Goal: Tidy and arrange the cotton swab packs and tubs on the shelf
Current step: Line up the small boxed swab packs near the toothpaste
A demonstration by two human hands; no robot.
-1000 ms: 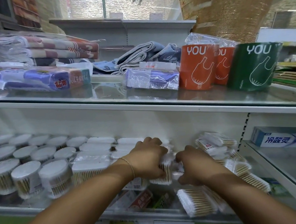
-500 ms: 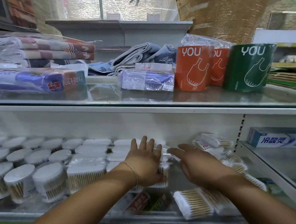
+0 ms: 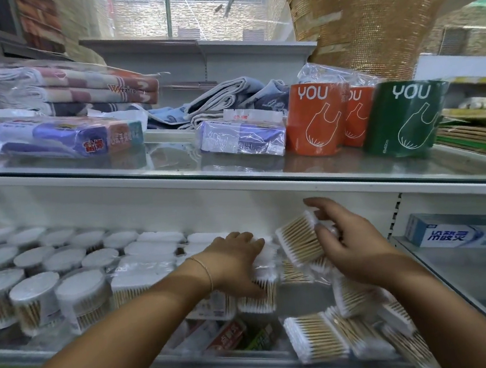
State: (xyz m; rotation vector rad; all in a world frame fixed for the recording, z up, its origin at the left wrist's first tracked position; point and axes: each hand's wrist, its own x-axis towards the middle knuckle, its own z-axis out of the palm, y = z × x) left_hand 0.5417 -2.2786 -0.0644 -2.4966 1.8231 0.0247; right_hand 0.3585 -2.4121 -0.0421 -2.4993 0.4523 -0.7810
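Round cotton swab tubs [image 3: 37, 292] with white lids stand in rows at the left of the glass shelf [image 3: 301, 294]. Beside them are upright swab packs [image 3: 143, 272]. My left hand [image 3: 238, 262] lies over the top of an upright pack [image 3: 259, 293] at the shelf's middle, fingers curled over it. My right hand [image 3: 347, 242] holds a flat pack of wooden-stick swabs [image 3: 298, 241] lifted and tilted above the shelf. More flat packs [image 3: 315, 338] lie in a loose heap at the front right.
The upper shelf [image 3: 235, 181] overhangs close above my hands and carries orange and green bag rolls [image 3: 313, 119], wrapped towels [image 3: 72, 87] and tissue packs. A toothpaste box [image 3: 465, 232] lies on the neighbouring shelf to the right. Toothpaste boxes [image 3: 230, 335] show below the glass.
My right hand has picked a flat swab pack up off the shelf and raised it. My left hand has curled down over the upright pack in the middle.
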